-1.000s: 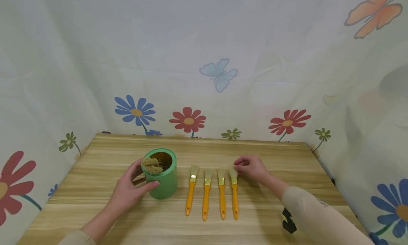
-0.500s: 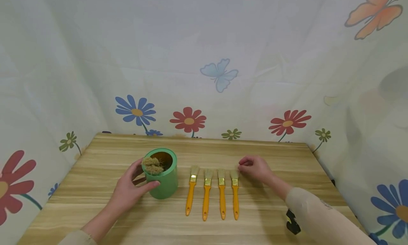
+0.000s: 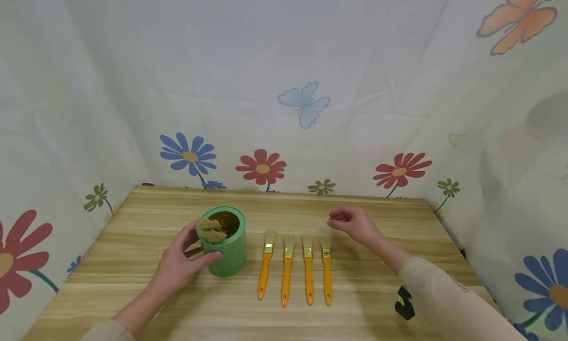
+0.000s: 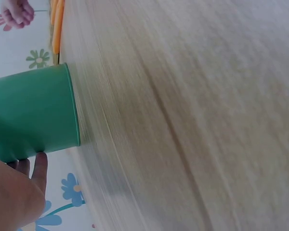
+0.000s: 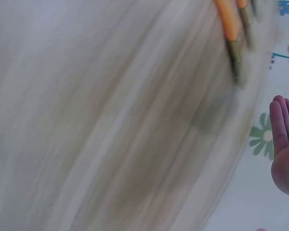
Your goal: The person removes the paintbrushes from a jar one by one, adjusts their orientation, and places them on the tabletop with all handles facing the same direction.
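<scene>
My left hand [image 3: 177, 264] grips the side of a green can [image 3: 230, 257], thumb at the front and fingers behind it. Two fuzzy tan tufts [image 3: 212, 230] show at the can's left rim; what they belong to is hidden. In the left wrist view the fingers touch the can's wall [image 4: 33, 110]. To the can's right lies a row of several paintbrushes [image 3: 287, 277], orange handles toward me and pale bristles away. My right hand [image 3: 357, 226] hovers just beyond the bristles of the rightmost paintbrush [image 3: 327, 272], fingers loosely bent, with nothing seen in them.
A wood-grain table [image 3: 222, 316] bears everything. A small black object [image 3: 405, 303] with a yellow mark is beside the right sleeve. Behind and at both sides hangs a white cloth [image 3: 248, 84] printed with flowers and butterflies.
My right hand has come away from the rightmost paintbrush's bristles and risen slightly. That brush had shifted a touch to the right. The left hand and can stay put.
</scene>
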The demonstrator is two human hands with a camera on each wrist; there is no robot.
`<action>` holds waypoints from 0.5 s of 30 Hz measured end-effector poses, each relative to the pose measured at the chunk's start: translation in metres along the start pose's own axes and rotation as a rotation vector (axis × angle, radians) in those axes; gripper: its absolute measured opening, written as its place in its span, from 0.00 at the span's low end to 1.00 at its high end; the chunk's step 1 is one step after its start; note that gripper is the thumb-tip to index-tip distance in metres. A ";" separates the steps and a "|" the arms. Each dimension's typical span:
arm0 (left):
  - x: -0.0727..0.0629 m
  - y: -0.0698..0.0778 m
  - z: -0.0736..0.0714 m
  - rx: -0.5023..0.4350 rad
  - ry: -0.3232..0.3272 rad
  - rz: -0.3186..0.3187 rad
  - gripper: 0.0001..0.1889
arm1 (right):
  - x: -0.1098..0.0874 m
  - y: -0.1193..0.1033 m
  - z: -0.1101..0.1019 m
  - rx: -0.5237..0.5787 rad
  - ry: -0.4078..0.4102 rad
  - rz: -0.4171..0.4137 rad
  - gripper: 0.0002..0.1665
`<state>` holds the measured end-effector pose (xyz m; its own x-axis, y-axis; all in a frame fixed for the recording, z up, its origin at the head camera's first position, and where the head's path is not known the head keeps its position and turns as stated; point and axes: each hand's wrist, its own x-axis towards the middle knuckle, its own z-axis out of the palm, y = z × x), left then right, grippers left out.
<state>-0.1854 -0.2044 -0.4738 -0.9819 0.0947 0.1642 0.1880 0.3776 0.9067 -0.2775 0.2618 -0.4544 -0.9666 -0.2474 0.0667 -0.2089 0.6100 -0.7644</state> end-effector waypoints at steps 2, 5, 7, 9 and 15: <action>0.000 0.000 0.000 0.001 -0.001 -0.002 0.47 | 0.002 -0.008 0.000 -0.010 0.001 -0.026 0.22; 0.000 0.001 0.000 0.002 -0.001 -0.004 0.47 | 0.005 -0.019 0.000 -0.019 -0.001 -0.064 0.23; 0.000 0.001 0.000 0.002 -0.002 -0.004 0.47 | 0.008 -0.027 0.001 -0.003 -0.010 -0.078 0.23; 0.000 0.001 0.000 0.003 -0.002 -0.005 0.47 | 0.011 -0.034 0.003 0.013 -0.020 -0.091 0.24; 0.000 0.003 0.000 0.006 -0.003 -0.010 0.47 | 0.020 -0.059 0.007 0.055 -0.043 -0.127 0.27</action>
<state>-0.1847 -0.2039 -0.4712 -0.9836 0.0935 0.1541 0.1784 0.3839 0.9060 -0.2833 0.2155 -0.4123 -0.9255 -0.3527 0.1383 -0.3194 0.5303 -0.7854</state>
